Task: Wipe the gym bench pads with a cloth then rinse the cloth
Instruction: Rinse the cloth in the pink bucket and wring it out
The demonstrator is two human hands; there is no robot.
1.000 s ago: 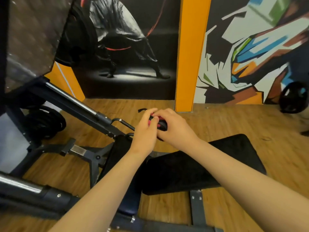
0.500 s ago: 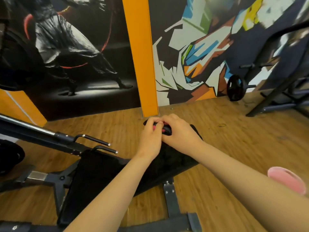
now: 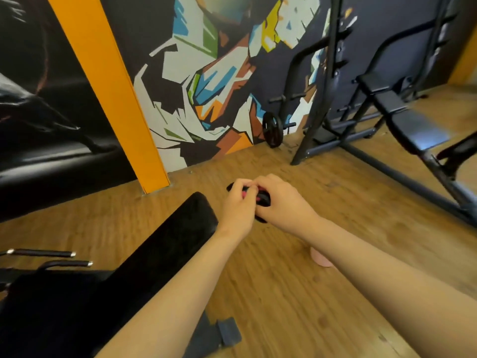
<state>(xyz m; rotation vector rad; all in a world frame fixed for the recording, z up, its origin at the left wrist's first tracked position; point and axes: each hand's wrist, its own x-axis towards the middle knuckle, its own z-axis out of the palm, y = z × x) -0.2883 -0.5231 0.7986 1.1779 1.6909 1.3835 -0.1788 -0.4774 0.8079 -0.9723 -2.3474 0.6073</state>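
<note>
While bunched between left hand (image 3: 238,206) and right hand (image 3: 282,202), both clenched round the cloth (image 3: 262,200), hovers just past the bench pad (image 3: 185,228) end, off its surface. Probably wiping done, rinse pending; calls for finding water, none in view. Open wood floor (image 3: 284,306) ahead; rack (image 3: 324,99) to the right.

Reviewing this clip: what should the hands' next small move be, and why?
Probably carry the bunched black-and-pink cloth toward the second black padded bench at right. Both the left hand and right hand grip it wadded over the wooden floor, past the end of the near black bench pad, touching no pad; no sink shows.
</note>
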